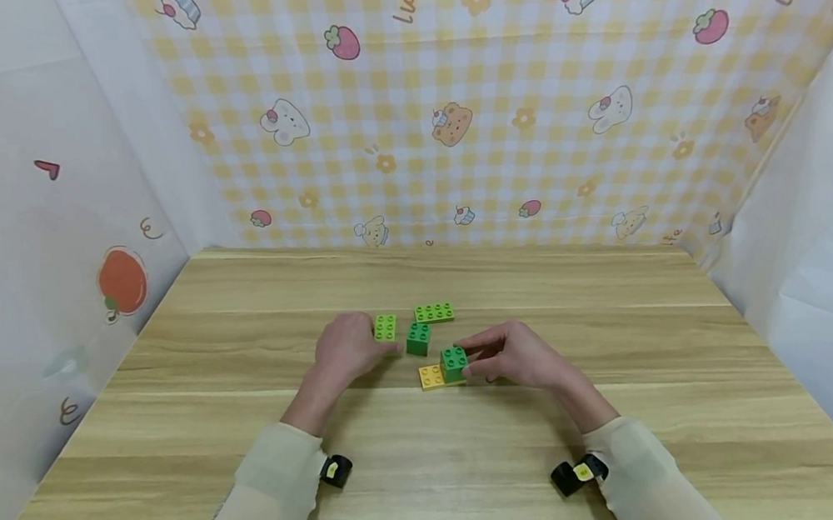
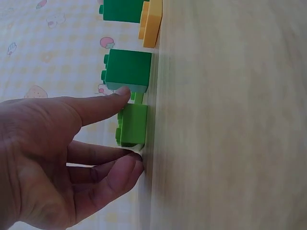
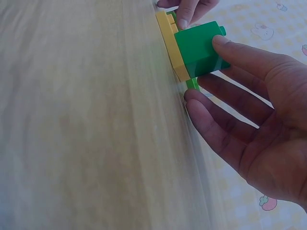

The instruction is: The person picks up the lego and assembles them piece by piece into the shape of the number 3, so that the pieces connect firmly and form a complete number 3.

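My left hand (image 1: pixel 349 346) has its thumb and fingers around a lime green brick (image 1: pixel 385 327) with several studs. In the left wrist view, that lime brick (image 2: pixel 134 124) lies low on the table between thumb and fingertips. My right hand (image 1: pixel 512 353) pinches a dark green square brick (image 1: pixel 453 363) over one end of a flat yellow brick (image 1: pixel 431 377). Seen from the right wrist, the green brick (image 3: pixel 201 48) sits against the studded face of the yellow brick (image 3: pixel 172 50); whether it is fully pressed on, I cannot tell.
Between the hands stands a second dark green square brick (image 1: pixel 418 339). Behind it lies a long flat lime brick (image 1: pixel 434 313). The wooden table (image 1: pixel 445 475) backs onto a checked cloth (image 1: pixel 408 169). Black wrist devices (image 1: pixel 336 470) are on both sleeves.
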The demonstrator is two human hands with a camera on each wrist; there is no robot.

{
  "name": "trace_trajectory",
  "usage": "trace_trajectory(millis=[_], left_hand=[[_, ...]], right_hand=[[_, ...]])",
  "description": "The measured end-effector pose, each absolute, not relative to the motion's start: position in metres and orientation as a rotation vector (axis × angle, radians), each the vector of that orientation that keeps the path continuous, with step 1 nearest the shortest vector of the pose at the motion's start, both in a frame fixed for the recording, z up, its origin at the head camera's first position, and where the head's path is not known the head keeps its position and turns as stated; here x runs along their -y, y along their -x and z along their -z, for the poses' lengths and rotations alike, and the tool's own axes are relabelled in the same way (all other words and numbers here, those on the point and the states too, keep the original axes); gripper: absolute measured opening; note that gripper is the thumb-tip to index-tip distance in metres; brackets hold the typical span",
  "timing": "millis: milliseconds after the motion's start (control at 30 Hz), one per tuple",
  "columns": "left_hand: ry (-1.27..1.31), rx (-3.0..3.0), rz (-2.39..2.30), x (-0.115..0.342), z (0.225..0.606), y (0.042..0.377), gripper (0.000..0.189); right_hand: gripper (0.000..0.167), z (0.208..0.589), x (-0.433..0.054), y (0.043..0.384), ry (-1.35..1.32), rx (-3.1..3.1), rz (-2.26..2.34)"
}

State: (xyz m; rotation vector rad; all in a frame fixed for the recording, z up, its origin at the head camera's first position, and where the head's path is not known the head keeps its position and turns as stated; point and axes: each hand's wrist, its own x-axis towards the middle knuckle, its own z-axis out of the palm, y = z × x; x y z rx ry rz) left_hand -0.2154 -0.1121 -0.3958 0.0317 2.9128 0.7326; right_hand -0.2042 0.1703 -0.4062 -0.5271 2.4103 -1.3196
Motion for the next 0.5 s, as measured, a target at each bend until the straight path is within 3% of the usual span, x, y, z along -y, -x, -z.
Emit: trace_trajectory(millis=[500], left_hand=[[-0.025, -2.945, -0.707, 0.1144, 0.3959, 0.2151, 0.03]], right_hand=[[0.039, 0.408, -0.1708, 0.2045, 0.542, -2.421, 1.315]])
